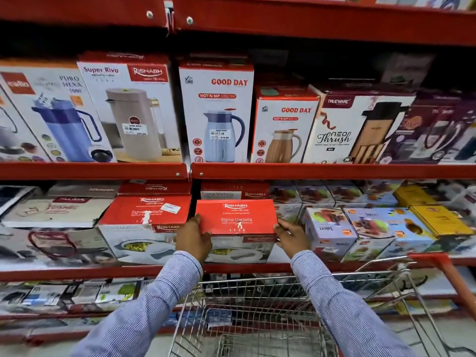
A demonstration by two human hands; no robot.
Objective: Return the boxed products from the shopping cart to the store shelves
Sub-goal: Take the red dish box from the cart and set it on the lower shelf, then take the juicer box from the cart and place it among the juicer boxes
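Note:
A red-topped Rishabh Sigma Marbella casserole box point(235, 219) sits at the front of the middle shelf point(103, 271). My left hand point(192, 239) grips its left side and my right hand point(292, 237) grips its right side. A matching box point(145, 215) stands just to its left, and two more of the same lie behind. Below my arms is the wire shopping cart point(257, 318) with a red handle point(443, 269); its basket shows no boxes where I can see into it.
Juicer boxes point(332, 228) and yellow boxes point(438, 220) crowd the shelf to the right. The upper shelf holds flask boxes, among them Good Day point(216, 112) and Super Riva point(128, 106). A lower shelf point(77, 295) behind the cart carries small packaged goods.

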